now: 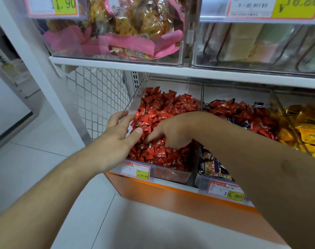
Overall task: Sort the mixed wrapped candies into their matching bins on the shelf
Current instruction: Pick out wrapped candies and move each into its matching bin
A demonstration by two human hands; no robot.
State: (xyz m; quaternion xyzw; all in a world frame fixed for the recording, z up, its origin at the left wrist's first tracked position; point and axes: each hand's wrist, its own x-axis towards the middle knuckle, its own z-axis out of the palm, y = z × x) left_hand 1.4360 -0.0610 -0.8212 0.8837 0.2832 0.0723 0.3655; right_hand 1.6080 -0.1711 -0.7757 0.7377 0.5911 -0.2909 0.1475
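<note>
Shelf [171, 69] spans upper frame; clear bins below, centre.
Left bin [172, 174], centre frame: packed with red wrapped candies [160, 108], small shiny pillow packs, all alike.
Neighbour bin [203, 180], right of centre: red candies mixed with dark-blue packs [211, 167], sorting unfinished there.
Clear lid [133, 99] tilted up; left hand [119, 127] pinches lid edge, likely keeping bin open.
Right hand [171, 131] reaches into red pile, fingers curled downward; contents of grasp hidden, cannot tell.

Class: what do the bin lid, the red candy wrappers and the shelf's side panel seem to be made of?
Bin lid: clear rigid plastic, probably acrylic; you see through it and its edge glints.
Red candy wrappers: glossy foil or plastic film; crinkled, with bright highlights.
Side panel: white-coated metal mesh, judging by its diamond openings.
</note>
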